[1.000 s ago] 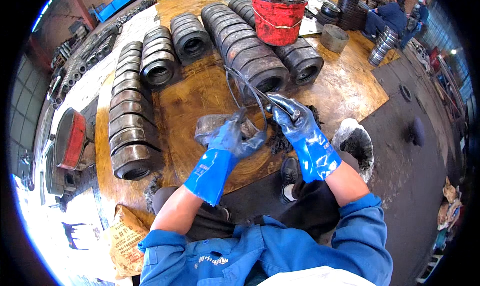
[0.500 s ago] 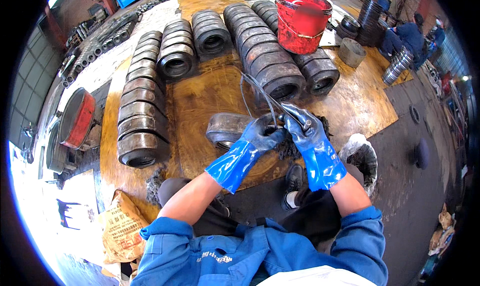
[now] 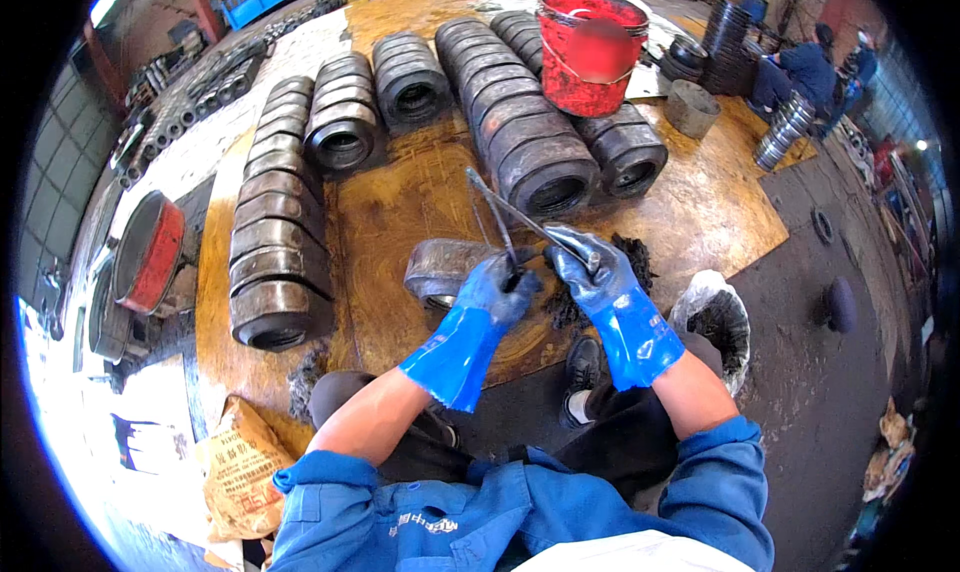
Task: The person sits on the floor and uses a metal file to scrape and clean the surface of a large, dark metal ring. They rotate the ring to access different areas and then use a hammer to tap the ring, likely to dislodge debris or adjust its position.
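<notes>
My left hand (image 3: 500,290), in a blue rubber glove, is closed on a thin, dark looped strip (image 3: 498,217) seen nearly edge-on. Close beside it, my gloved right hand (image 3: 598,280) grips a slim metal rod (image 3: 530,220). The rod slants up and left, its far end meeting the top of the strip; a blunt end shows by my right fingers. Below and left of my left hand, a thick metal ring (image 3: 438,263) rests on the brown floor sheet (image 3: 395,322). Dark fibrous scraps (image 3: 632,258) lie beyond my right hand.
Rows of thick metal rings (image 3: 280,247) lie on their sides ahead. A red bucket (image 3: 585,90) sits on the right-hand rows. A white-lined container (image 3: 742,322) of dark scraps stands by my right knee, a paper sack (image 3: 245,472) at lower left. People (image 3: 805,72) work at far right.
My hands have drawn slightly apart and my left hand is a little lower. The looped strip has turned to a narrower view, and the rod now shows more clearly. The whole view has shifted slightly.
</notes>
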